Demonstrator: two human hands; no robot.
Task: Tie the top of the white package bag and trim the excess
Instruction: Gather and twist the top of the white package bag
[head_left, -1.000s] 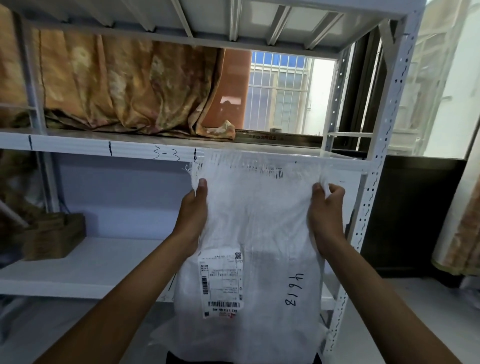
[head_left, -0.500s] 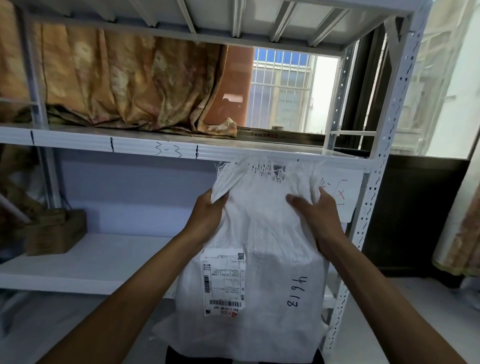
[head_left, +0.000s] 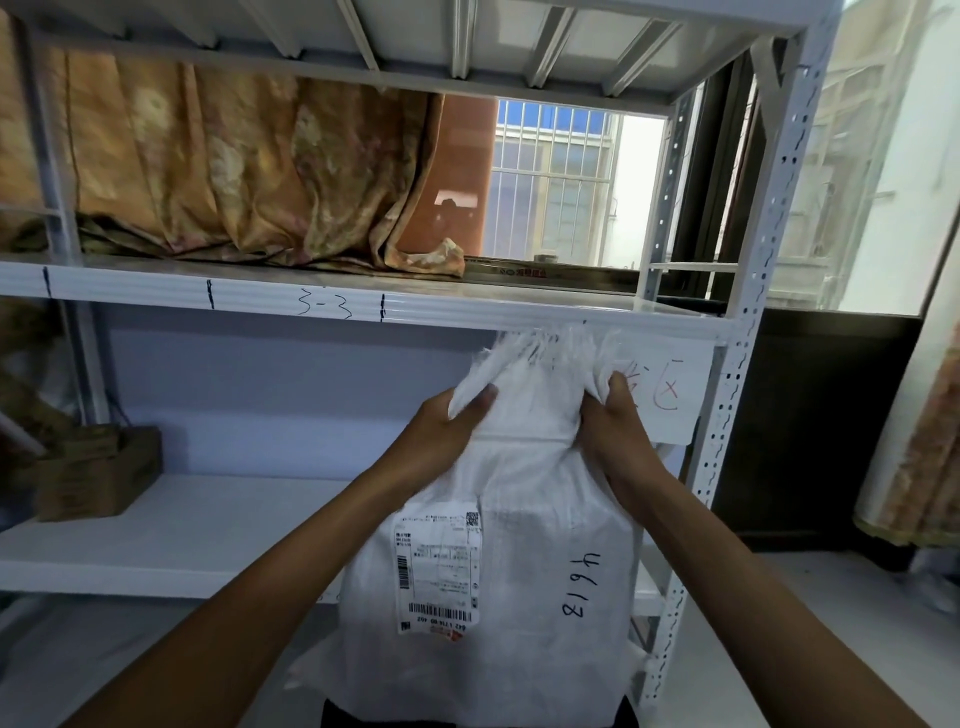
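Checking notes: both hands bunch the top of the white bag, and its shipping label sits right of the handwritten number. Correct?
Not quite: the head view shows the shipping label left of the handwritten number. The left hand and right hand do bunch the top of the white bag.

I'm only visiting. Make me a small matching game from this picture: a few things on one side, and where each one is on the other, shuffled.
1 bag
2 label
3 curtain
4 box

a on lower shelf, left
b top bunched in left hand and right hand
c hem on upper shelf
d stuck on bag front

Pairs: 1-b, 2-d, 3-c, 4-a
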